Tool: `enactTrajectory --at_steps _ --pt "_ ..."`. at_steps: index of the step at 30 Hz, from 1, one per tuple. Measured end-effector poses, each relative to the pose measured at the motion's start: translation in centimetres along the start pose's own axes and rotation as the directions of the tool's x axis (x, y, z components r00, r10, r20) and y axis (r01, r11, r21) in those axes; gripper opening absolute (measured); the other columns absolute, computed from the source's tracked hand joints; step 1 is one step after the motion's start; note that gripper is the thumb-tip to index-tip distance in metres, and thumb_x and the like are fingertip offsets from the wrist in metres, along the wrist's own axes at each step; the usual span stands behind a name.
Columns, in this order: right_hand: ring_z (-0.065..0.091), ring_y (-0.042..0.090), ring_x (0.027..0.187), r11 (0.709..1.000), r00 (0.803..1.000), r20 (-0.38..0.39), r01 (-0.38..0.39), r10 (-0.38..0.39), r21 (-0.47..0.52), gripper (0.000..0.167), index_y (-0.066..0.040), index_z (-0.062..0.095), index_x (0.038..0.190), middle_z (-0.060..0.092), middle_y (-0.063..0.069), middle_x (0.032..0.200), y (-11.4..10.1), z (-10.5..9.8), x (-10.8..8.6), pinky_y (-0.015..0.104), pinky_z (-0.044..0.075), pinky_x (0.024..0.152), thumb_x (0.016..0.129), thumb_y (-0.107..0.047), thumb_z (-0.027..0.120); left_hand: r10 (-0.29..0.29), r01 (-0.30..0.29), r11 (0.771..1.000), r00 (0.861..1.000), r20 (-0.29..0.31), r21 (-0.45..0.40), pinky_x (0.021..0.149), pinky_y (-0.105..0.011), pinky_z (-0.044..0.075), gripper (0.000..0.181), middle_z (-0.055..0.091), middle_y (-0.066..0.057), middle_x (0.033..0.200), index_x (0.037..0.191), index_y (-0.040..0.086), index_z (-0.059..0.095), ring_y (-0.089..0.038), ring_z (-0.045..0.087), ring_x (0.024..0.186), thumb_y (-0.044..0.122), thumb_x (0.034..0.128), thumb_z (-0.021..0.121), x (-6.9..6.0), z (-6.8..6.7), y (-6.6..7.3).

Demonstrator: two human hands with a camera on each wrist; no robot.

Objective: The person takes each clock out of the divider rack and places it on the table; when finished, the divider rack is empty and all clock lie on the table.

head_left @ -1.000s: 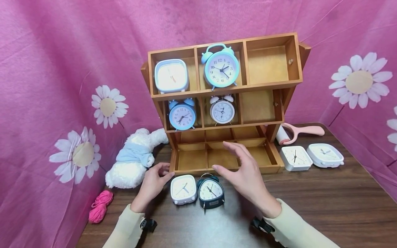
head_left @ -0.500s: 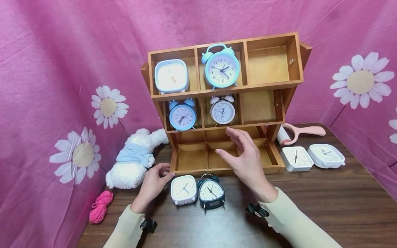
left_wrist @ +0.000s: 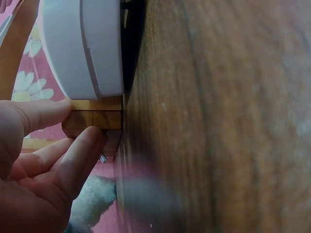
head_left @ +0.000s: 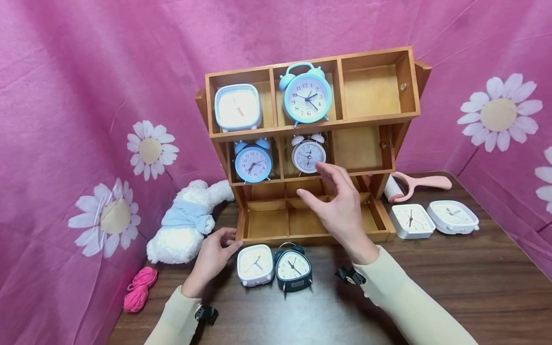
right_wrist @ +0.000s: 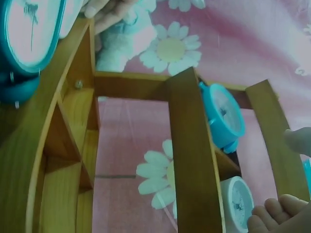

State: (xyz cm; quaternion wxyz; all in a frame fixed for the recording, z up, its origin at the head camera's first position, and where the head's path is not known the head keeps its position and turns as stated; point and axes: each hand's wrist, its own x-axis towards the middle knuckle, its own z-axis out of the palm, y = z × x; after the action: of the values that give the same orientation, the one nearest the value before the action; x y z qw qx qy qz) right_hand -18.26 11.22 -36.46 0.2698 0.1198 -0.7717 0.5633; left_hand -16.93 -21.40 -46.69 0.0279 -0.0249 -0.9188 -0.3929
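Observation:
My left hand [head_left: 214, 255] is at the front left bottom corner of the wooden shelf [head_left: 316, 236]. In the left wrist view its thumb and fingers pinch that wooden corner [left_wrist: 92, 120]. My right hand [head_left: 338, 211] is raised before the shelf, thumb and fingers spread and slightly bent, holding nothing. Its fingertips are by the lower right of a white twin-bell alarm clock [head_left: 308, 155] in the middle row; whether they touch it I cannot tell. A white square alarm clock [head_left: 255, 265] and a dark green alarm clock [head_left: 294, 269] stand on the table before the shelf.
Other shelf clocks are a white square one [head_left: 238, 106], a turquoise one [head_left: 307, 97] and a blue one [head_left: 253, 163]. Two white clocks [head_left: 411, 220] and a pink lint roller [head_left: 424, 182] lie right. A plush toy [head_left: 183, 223] and pink yarn [head_left: 140, 288] lie left.
My right hand has risen from in front of the bottom compartments to the middle-row white twin-bell clock. The left hand stays at the shelf corner.

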Motion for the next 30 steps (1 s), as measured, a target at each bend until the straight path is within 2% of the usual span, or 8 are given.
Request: enactTrajectory --at_steps 4,15,22,30 --pt "0.063 0.027 0.143 0.998 0.998 -0.044 0.053 -0.055 -0.032 0.077 -0.005 0.063 0.154 0.065 0.009 0.152 0.2 0.6 0.9 0.045 0.049 0.125 0.088 -0.017 0.098 -0.004 0.004 1.000 1.000 -0.002 -0.001 0.084 -0.031 0.061 0.032 0.084 -0.013 0.117 0.129 0.004 0.077 -0.025 0.080 0.103 0.014 0.0998 0.085 -0.1 -0.1 0.1" --pt "0.058 0.035 0.142 0.996 0.987 -0.135 0.084 -0.086 -0.015 0.082 -0.001 0.059 0.157 0.059 0.016 0.155 0.5 1.6 2.4 0.051 0.046 0.122 0.086 -0.014 0.098 0.003 -0.003 1.000 1.000 -0.004 0.003 0.083 -0.031 0.061 0.032 0.084 -0.013 0.116 0.128 0.004 0.078 -0.025 0.081 0.102 0.014 0.0993 0.085 0.1 0.0 0.2" --pt "0.056 0.033 0.144 0.996 0.983 -0.162 0.075 -0.082 -0.047 0.083 -0.002 0.059 0.157 0.057 0.019 0.155 0.9 2.1 3.2 0.050 0.045 0.122 0.085 -0.016 0.099 0.003 -0.003 1.000 1.000 -0.007 0.002 0.083 -0.031 0.061 0.032 0.084 -0.014 0.117 0.128 0.004 0.077 -0.025 0.081 0.102 0.014 0.0993 0.085 0.1 0.0 0.2" --pt "0.054 0.034 0.147 0.998 0.987 -0.162 0.009 -0.019 -0.063 0.085 -0.005 0.058 0.158 0.054 0.019 0.159 1.3 2.5 3.7 0.051 0.042 0.124 0.084 -0.015 0.099 0.002 -0.002 1.000 1.000 -0.004 -0.005 0.084 -0.032 0.062 0.032 0.084 -0.013 0.117 0.129 0.004 0.077 -0.025 0.081 0.103 0.014 0.0998 0.085 0.1 0.1 0.0"
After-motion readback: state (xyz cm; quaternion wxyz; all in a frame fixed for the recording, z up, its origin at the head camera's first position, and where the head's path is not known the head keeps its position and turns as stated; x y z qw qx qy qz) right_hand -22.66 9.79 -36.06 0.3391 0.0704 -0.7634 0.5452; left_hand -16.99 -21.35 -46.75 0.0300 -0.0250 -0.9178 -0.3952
